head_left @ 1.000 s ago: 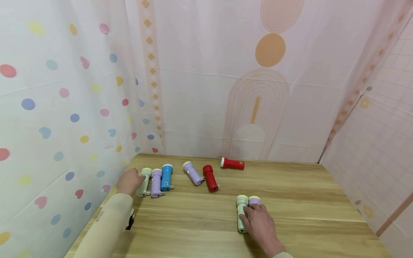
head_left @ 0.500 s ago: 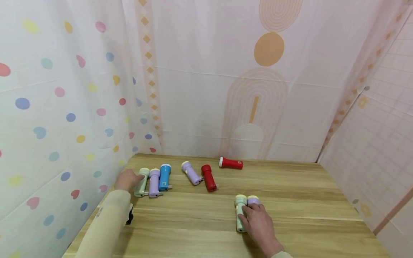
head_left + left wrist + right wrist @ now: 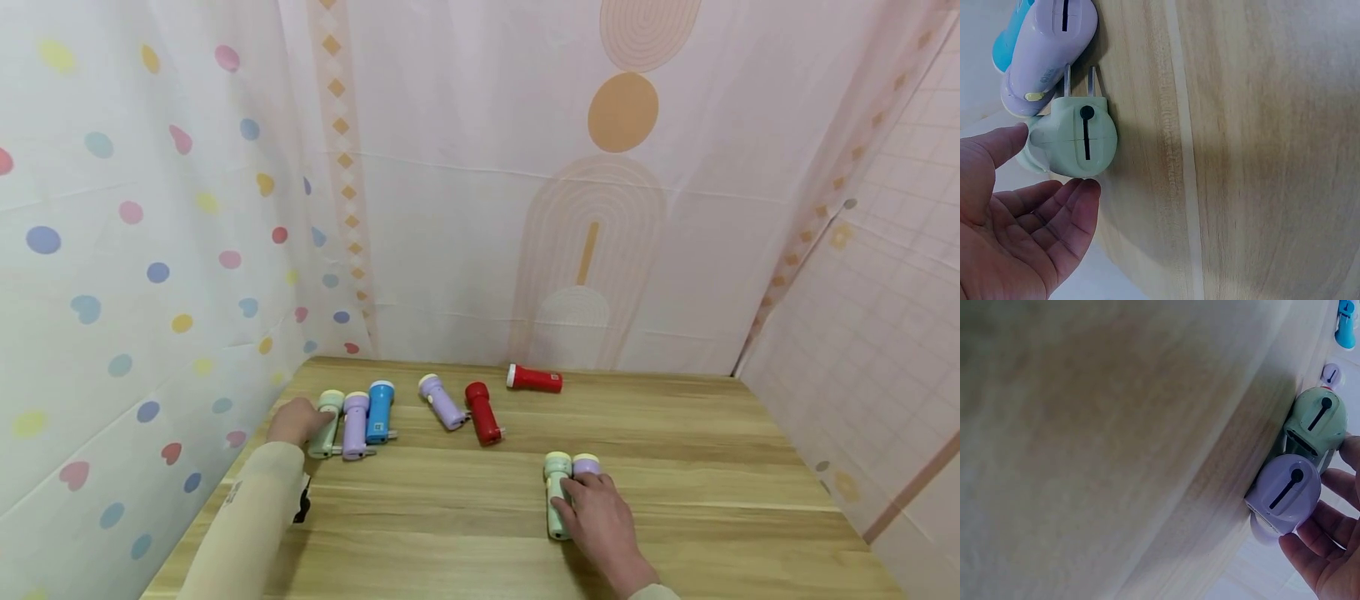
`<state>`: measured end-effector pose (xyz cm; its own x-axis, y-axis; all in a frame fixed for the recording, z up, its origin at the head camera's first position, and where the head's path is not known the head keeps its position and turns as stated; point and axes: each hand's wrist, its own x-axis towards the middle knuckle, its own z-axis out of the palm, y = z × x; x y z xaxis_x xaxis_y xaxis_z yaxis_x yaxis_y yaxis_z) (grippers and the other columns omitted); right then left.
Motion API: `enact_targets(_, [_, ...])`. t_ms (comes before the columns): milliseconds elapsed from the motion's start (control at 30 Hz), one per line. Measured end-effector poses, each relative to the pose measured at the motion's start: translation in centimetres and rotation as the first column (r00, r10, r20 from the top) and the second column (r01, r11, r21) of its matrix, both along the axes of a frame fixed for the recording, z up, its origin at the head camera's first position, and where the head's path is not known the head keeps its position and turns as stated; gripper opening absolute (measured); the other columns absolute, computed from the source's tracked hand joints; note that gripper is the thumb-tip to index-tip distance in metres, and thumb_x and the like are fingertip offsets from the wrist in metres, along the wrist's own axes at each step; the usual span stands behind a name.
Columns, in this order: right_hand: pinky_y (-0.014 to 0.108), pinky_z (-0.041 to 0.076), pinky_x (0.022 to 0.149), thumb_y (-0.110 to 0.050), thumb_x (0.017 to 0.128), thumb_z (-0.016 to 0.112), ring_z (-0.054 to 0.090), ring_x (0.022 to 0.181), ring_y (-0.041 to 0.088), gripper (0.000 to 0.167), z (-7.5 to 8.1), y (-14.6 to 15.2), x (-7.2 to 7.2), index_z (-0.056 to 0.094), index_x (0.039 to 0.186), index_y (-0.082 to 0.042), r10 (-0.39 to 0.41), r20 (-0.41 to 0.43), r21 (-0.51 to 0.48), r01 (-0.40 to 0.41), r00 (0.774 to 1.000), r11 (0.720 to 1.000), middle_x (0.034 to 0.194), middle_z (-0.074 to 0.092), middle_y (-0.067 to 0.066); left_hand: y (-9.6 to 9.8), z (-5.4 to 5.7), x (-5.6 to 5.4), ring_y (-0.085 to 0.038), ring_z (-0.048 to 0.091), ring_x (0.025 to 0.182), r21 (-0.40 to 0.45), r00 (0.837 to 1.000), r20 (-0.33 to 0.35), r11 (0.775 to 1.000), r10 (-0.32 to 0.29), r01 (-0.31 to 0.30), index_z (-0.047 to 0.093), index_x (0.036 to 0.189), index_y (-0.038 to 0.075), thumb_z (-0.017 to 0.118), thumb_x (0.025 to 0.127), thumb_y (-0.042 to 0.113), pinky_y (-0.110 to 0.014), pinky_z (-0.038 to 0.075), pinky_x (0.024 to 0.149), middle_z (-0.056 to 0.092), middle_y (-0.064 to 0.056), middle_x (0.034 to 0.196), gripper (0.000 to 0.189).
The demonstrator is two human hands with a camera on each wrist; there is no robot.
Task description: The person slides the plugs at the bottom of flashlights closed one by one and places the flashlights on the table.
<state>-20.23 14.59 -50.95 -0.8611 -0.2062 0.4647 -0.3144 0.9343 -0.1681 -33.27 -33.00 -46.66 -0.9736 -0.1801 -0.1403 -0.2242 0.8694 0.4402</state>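
Note:
At the left of the table in the head view, my left hand holds a pale green flashlight by its sides. Its thumb lies on one side and the fingertips on the other, and two metal plug prongs stick out of the flashlight's tail. Beside it lie a purple flashlight and a blue flashlight. Nearer the front right, my right hand grips a green flashlight and a purple flashlight side by side, thumb at the green one, fingers round the purple one. The hand covers most of the purple body.
Towards the back of the wooden table lie another purple flashlight, a dark red flashlight with prongs out, and a red flashlight lying sideways. Patterned curtains hang behind and at both sides.
The whole head view has shifted slightly, so everything appears a little further left. Both hands keep their places on the flashlights.

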Motion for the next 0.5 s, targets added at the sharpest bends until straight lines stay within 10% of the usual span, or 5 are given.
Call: enact_targets(500, [0.045,0.055,0.072,-0.031,0.087,0.075,0.060,0.094,0.031,0.027,0.10,-0.02,0.07,0.075,0.104,-0.009,-0.004,0.037,0.002,0.004,0.999,1.000,0.104,0.068,0.009,0.40,-0.22,-0.34,-0.032,0.054,0.077,0.028,0.999,0.036,1.000,-0.003,0.002,0.056,0.098,-0.014,0.058,0.093,0.028,-0.043,0.049,0.071,0.057,-0.021,0.084,0.043])
